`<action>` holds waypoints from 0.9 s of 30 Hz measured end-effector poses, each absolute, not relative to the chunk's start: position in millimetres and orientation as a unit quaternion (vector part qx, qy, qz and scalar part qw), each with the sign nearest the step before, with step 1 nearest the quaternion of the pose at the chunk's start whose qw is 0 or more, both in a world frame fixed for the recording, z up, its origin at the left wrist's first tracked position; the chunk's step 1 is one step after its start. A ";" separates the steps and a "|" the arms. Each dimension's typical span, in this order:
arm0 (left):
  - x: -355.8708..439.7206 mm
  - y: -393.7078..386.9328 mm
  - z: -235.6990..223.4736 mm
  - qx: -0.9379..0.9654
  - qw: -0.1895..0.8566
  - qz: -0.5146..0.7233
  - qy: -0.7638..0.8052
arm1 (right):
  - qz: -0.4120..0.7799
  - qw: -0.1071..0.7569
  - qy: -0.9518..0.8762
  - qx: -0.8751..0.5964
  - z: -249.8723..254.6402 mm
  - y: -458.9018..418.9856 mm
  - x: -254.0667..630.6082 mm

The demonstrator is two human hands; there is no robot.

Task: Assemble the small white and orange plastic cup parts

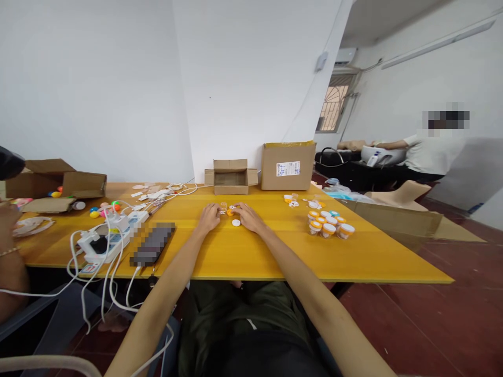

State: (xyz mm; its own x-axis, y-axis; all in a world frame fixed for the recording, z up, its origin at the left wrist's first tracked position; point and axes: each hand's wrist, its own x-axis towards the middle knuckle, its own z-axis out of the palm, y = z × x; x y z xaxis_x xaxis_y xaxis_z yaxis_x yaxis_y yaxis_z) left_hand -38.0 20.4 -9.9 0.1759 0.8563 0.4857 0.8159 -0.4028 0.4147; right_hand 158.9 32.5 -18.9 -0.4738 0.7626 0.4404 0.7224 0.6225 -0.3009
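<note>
On the yellow table, my left hand curls its fingers together beside a small clear plastic cup. Small white pieces with dark marks lie at its fingertips; whether it pinches one cannot be made out. Opposite it, my right hand has its fingers bent and drawn together at an orange ring-shaped lid and more small marked pieces. What those fingertips hold is too small to tell. A white round disc lies flat on the table between the hands, nearer to me.
Several lidded jars stand grouped at right, with loose lids and pieces behind. An open cardboard box and a closed carton sit at the back. Left are a phone, a cabled power strip and another person's arm.
</note>
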 end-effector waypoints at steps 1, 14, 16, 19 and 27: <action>-36.9 19.6 -9.8 0.767 0.024 0.341 0.543 | 0.040 0.284 -0.854 -0.434 -19.3 32.7 159.6; -16.5 0.8 -4.6 0.848 0.108 0.312 0.416 | 0.074 0.300 -0.826 -0.471 -22.1 22.1 180.1; -15.0 1.2 -6.8 0.854 0.127 0.308 0.401 | 0.090 0.310 -0.820 -0.473 -23.1 22.7 183.3; -13.7 3.7 -10.3 0.858 0.148 0.308 0.384 | 0.142 0.356 -0.798 -0.465 -25.5 25.8 186.3; -14.8 9.1 -14.8 0.840 0.214 0.334 0.371 | 0.401 0.487 -0.680 -0.374 -31.7 34.4 191.6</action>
